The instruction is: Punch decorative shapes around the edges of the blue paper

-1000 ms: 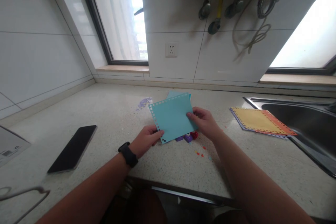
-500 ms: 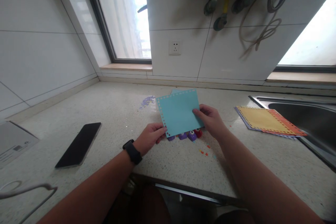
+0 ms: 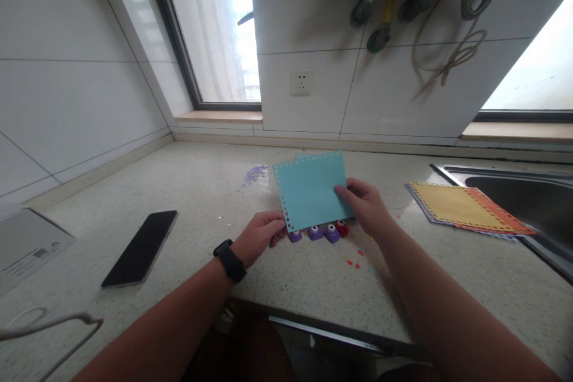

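A light blue sheet of paper [image 3: 311, 191] is held up over the counter, with small punched holes along its top and left edges. My right hand [image 3: 364, 200] pinches its right side, thumb on the front and fingers behind. At the lower left corner, my left hand [image 3: 264, 230] is closed on the sheet's edge, its fingertips partly hidden. Just below the paper stand several small craft punches, purple ones [image 3: 315, 233] and a red one [image 3: 342, 228], partly covered by it. Part of another light blue sheet [image 3: 304, 156] shows behind the top edge.
Purple paper bits [image 3: 255, 175] lie at the back; red and yellow bits [image 3: 351, 264] lie in front. A black phone [image 3: 141, 248] and a white box [image 3: 31, 245] are at left. Punched yellow paper [image 3: 461, 206] and orange paper [image 3: 501, 212] overlap the sink [image 3: 441, 174].
The left thumb has slid off the front of the sheet towards its left edge. The whole view has shifted slightly; the right hand keeps its grip.
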Action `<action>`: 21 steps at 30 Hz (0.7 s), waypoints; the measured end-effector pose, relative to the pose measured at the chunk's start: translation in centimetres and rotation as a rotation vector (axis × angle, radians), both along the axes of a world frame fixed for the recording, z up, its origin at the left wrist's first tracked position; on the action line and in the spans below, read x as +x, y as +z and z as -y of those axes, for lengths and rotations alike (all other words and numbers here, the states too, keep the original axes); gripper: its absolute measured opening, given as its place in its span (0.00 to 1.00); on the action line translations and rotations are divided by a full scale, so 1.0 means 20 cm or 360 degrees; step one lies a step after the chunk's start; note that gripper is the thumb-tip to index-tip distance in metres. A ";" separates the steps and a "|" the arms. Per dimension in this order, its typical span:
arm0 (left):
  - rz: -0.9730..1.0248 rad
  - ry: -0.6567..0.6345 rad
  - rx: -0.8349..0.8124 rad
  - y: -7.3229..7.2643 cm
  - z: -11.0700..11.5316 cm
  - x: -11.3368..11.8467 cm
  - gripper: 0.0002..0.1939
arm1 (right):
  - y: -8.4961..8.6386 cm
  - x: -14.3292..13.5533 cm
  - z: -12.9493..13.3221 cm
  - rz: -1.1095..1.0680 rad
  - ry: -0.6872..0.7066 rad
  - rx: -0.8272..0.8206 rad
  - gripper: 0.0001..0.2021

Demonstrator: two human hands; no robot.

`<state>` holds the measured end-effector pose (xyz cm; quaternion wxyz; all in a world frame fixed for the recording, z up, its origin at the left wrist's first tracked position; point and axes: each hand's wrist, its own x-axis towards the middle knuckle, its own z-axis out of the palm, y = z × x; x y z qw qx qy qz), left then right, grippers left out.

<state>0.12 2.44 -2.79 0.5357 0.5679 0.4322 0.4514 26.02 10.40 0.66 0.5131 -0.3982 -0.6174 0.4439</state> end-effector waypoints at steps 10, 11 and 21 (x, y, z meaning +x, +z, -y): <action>-0.0013 -0.0016 0.0005 0.02 0.01 0.00 0.12 | 0.01 0.00 0.01 0.0056 -0.0032 0.0019 0.18; -0.0015 -0.0022 0.0006 0.02 0.01 0.00 0.12 | 0.01 0.00 0.01 0.0073 -0.0040 0.0024 0.18; -0.0028 -0.0053 0.0024 0.01 0.01 0.00 0.12 | 0.00 0.00 0.00 0.0014 -0.0035 -0.0027 0.18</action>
